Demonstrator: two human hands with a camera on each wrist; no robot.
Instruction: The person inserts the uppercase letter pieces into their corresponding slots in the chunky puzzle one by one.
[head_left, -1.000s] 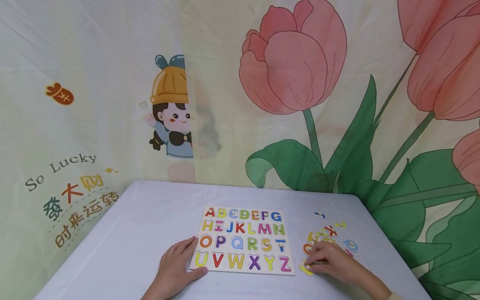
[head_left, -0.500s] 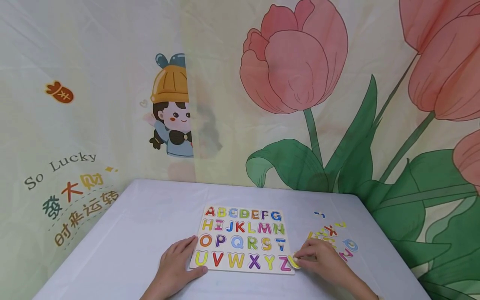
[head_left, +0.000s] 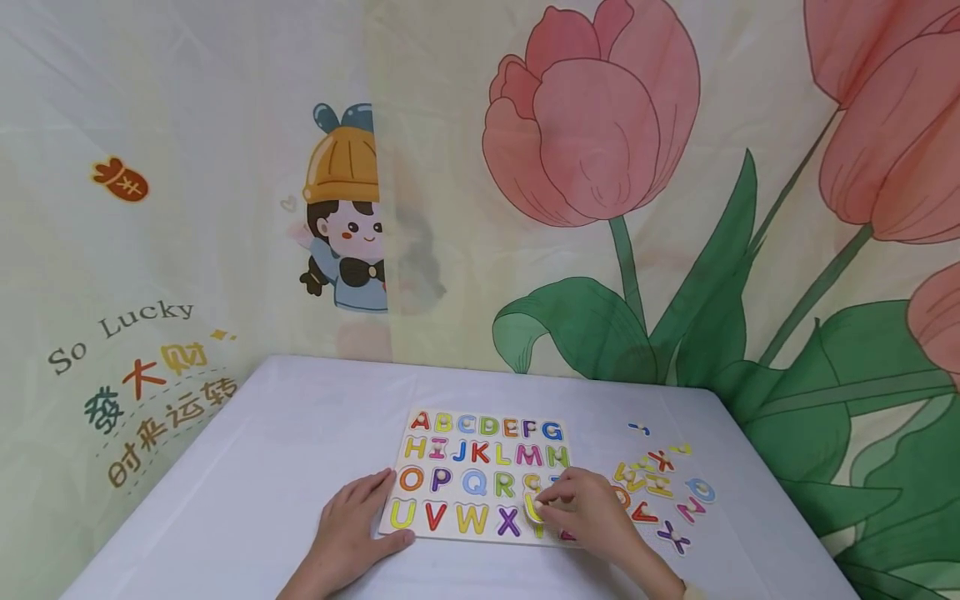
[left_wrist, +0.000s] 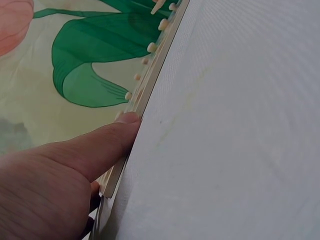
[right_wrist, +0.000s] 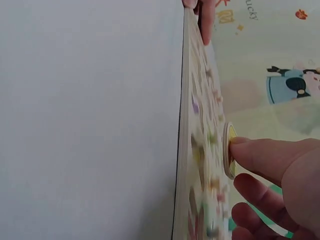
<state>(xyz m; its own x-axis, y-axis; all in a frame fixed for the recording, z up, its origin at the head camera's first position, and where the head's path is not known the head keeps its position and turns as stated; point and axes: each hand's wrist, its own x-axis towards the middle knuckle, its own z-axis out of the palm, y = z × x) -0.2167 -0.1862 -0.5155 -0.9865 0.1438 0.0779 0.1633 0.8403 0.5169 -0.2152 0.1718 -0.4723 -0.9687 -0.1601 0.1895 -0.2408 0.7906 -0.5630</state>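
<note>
A wooden alphabet puzzle board (head_left: 487, 540) with coloured letters, several with round knobs, lies on the table. My left hand (head_left: 351, 521) rests at its front left corner, fingers along the left side and thumb on the front edge. In the left wrist view the thumb (left_wrist: 107, 145) lies straight against the board's edge. Over the board's right part, my right hand (head_left: 588, 510) pinches a yellow U-shaped letter piece (head_left: 532, 510). The right wrist view shows this piece (right_wrist: 229, 150) edge-on, raised above the board, between thumb and fingers. My hand partly covers the T and Z spots.
Right of the board lie several loose letter pieces, among them a purple one (head_left: 673, 537), a red V (head_left: 642, 512), a blue Q (head_left: 702, 490) and a red K (head_left: 661, 461). A white cloth (head_left: 225, 483) covers the table, with a printed curtain (head_left: 442, 250) behind.
My right hand has lifted the yellow letter piece from among the loose pieces and carried it left over the board, uncovering the purple and red pieces. My left hand has stayed in place.
</note>
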